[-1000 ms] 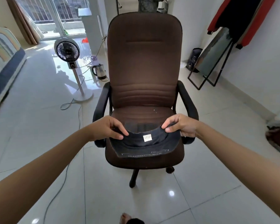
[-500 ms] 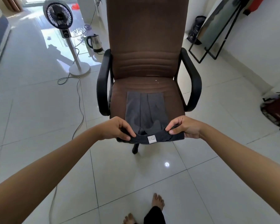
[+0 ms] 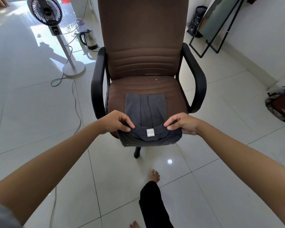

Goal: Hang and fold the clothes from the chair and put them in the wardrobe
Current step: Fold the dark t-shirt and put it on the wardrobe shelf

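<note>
I see one brown office chair (image 3: 145,51) with two black armrests standing upright on the white tiled floor (image 3: 31,112), its seat facing me. To its left stand one pedestal fan (image 3: 47,11) and, just beside the chair back, one steel kettle (image 3: 88,39); a cable (image 3: 74,96) trails from the fan base across the tiles past the chair's left side. To the right, one black-framed mirror (image 3: 220,20) leans against the wall, and one dark red backpack (image 3: 281,107) lies on the floor near the wall. Nothing stands between my hands and the chair. One dark grey folded garment (image 3: 146,109) lies flat on the seat, its long axis running from the seat back toward me, with the collar end hanging over the front edge of the seat. One white label (image 3: 150,132) faces up inside the collar. The left hand (image 3: 115,120) pinches the collar's left side between thumb and fingertips; the right hand (image 3: 182,123) pinches the right side the same way. Both hands sit at the seat's front edge, level with each other. Two bare feet show on the tiles below, one beneath a black trouser leg (image 3: 153,206).
</note>
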Tool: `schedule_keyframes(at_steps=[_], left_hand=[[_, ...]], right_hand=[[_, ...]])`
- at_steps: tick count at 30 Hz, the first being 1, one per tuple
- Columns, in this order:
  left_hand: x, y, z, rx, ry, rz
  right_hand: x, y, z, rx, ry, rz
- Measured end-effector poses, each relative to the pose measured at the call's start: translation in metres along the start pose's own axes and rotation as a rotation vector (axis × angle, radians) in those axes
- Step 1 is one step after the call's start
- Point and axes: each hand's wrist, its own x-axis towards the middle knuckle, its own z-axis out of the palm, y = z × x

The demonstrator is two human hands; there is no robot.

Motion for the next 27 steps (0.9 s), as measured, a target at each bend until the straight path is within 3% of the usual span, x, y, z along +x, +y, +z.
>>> schedule_keyframes(at_steps=[15, 21, 27], left_hand=[[0.266, -0.044, -0.104, 0.045, 0.301, -0.163], [0.340, -0.097, -0.119, -0.052, 0.263, -0.221], [0.382, -0.137, -0.117, -0.079, 0.255, -0.242]], right_hand=[[0.252, -0.058, -0.125, 0.067, 0.131, 0.084], [0.326, -0.035, -0.157, -0.187, 0.225, 0.077], [0.362, -0.002, -0.170, -0.255, 0.370, 0.036]])
